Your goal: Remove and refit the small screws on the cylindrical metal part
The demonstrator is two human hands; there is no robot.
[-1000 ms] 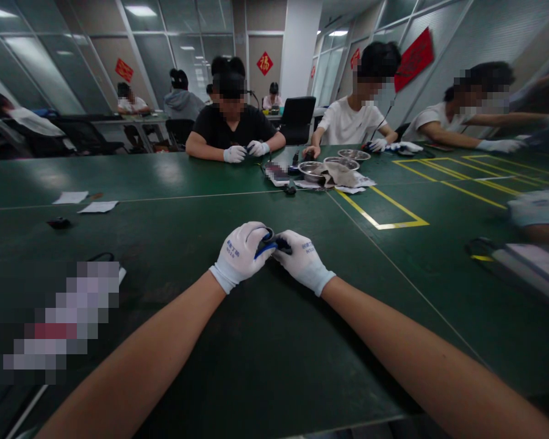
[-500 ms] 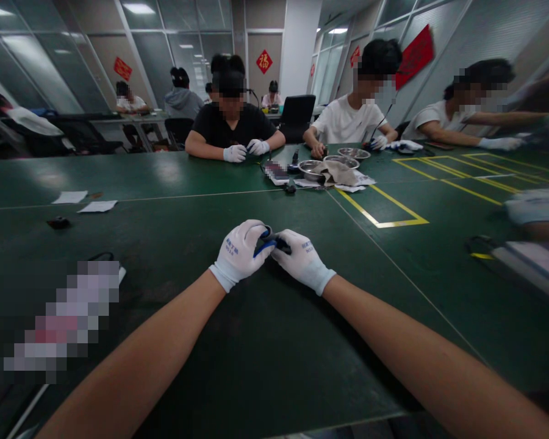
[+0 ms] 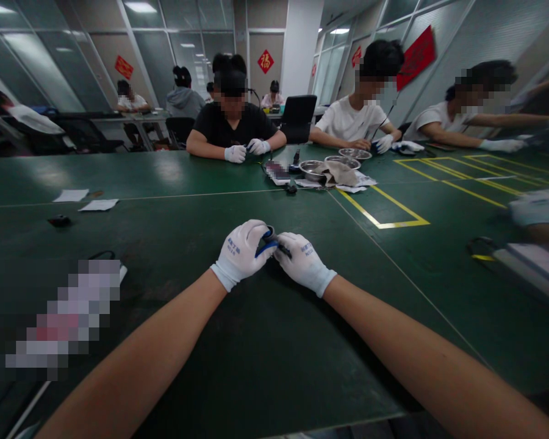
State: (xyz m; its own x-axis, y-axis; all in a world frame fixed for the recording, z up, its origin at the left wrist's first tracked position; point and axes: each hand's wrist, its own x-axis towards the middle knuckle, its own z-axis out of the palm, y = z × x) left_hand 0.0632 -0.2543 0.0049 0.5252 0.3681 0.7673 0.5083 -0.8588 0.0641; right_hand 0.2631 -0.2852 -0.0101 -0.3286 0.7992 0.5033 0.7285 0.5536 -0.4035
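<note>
Both of my hands wear white work gloves with blue palms and meet over the middle of the green table [image 3: 238, 366]. My left hand [image 3: 244, 251] is curled with thumb and fingers around a small dark part [image 3: 271, 234], whose kind I cannot make out. Close against it, my right hand [image 3: 301, 259] pinches at the same spot, where a bit of black [image 3: 283, 249] shows by the fingertips. Whether that black bit belongs to the same part is hidden by the gloves.
Metal bowls [image 3: 312, 170] with a grey cloth [image 3: 341, 174] stand ahead. White papers [image 3: 99, 205] and a small black object [image 3: 59, 221] lie at left, near a blurred-out long item [image 3: 68, 311]. Across sits a person in black [image 3: 235, 131]; a co-worker's gloved hand [image 3: 537, 207] is at right.
My right hand's fingers have shifted slightly at the dark part. My left hand keeps its hold. Across the table, the white-shirted person's bare hand has moved right, and the view has shifted a little.
</note>
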